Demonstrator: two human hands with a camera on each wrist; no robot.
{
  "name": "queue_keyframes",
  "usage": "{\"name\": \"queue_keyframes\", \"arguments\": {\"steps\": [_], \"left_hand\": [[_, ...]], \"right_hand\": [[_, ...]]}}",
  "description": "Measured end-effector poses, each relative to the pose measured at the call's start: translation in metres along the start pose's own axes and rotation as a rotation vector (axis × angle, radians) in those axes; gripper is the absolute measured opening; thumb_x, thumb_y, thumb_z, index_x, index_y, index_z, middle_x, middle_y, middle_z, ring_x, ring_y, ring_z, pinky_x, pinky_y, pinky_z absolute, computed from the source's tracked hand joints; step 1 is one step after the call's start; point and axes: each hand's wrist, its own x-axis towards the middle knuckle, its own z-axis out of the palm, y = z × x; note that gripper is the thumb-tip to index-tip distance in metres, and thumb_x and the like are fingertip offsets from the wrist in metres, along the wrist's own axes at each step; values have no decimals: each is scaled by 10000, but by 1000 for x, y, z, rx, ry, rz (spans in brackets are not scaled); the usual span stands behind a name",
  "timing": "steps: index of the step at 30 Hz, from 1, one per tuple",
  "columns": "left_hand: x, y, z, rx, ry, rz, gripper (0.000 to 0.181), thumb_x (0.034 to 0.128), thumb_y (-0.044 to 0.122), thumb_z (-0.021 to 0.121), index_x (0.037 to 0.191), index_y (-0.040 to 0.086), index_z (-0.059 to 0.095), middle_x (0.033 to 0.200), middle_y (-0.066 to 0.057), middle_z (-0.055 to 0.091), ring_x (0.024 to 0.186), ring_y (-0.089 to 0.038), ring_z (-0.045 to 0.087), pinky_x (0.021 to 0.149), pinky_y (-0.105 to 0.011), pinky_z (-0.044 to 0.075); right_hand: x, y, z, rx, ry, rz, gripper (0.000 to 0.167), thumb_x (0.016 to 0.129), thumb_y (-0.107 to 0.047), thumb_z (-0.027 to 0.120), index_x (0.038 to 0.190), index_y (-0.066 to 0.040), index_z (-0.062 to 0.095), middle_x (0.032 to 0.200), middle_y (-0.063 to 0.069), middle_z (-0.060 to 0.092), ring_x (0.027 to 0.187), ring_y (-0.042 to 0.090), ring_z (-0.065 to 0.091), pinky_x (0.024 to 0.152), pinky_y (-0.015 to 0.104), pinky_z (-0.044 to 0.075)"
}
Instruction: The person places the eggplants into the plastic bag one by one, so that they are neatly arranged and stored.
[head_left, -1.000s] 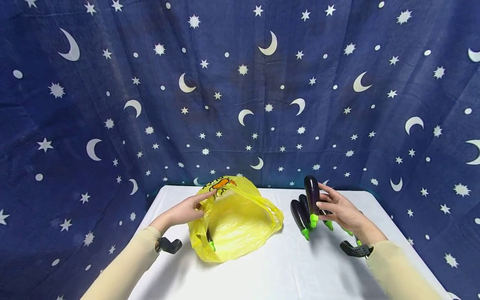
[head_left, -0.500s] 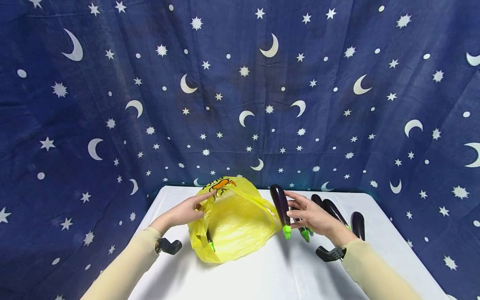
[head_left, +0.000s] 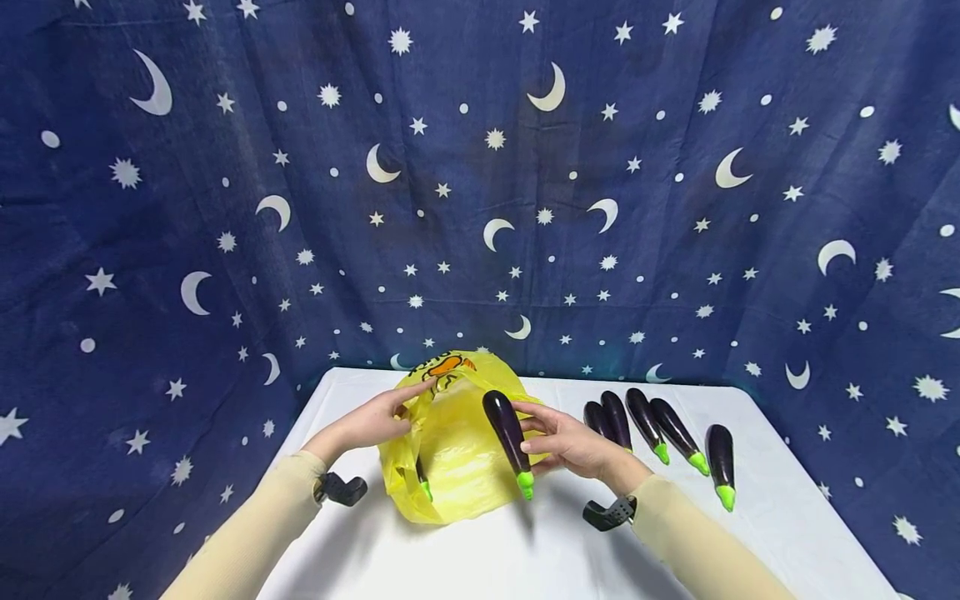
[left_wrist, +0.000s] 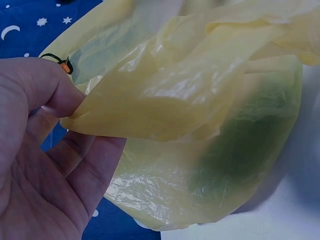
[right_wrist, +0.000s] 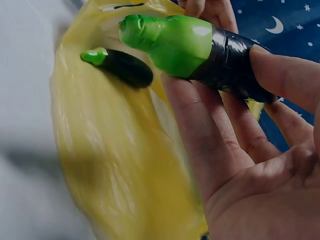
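My left hand [head_left: 378,419] pinches the left edge of a yellow plastic bag [head_left: 461,492], holding its mouth apart; in the left wrist view the thumb and fingers [left_wrist: 92,165] grip the thin film. My right hand [head_left: 573,442] holds an eggplant [head_left: 506,429] between thumb and fingers, in front of the bag's opening. Its dark body points up and its green stem end points down in the head view. Inside the bag lies another eggplant [right_wrist: 125,67], seen clearly in the right wrist view and as a dark shape [left_wrist: 240,145] through the film in the left wrist view.
Several eggplants lie on the right of the white table [head_left: 780,533], among them a rightmost one [head_left: 720,458] standing apart from the others. A dark blue curtain [head_left: 465,208] with moons and stars hangs behind and beside the table.
My right hand has carried the eggplant leftward from above the group on the right to the bag's mouth. My left hand has kept its hold on the bag.
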Motion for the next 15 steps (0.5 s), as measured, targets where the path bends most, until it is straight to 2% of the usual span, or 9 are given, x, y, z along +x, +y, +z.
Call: {"name": "queue_keyframes", "arguments": {"steps": [9, 15], "left_hand": [[-2, 3, -1, -4, 2, -1, 818, 877, -14, 560, 1622, 234, 331, 1619, -80, 372, 1287, -225, 461, 1035, -447, 408], [-3, 3, -2, -1, 2, 0, 812, 885, -16, 559, 1624, 229, 326, 1616, -77, 377, 1235, -238, 485, 1023, -449, 413]], "right_hand": [[24, 13, 16, 24, -21, 11, 793, 937, -57, 694, 1619, -124, 295, 1425, 174, 530, 1070, 295, 682, 776, 461, 599], [38, 25, 23, 29, -24, 22, 768, 940, -52, 693, 1610, -135, 327, 1411, 181, 535, 1058, 284, 678, 759, 437, 601]]}}
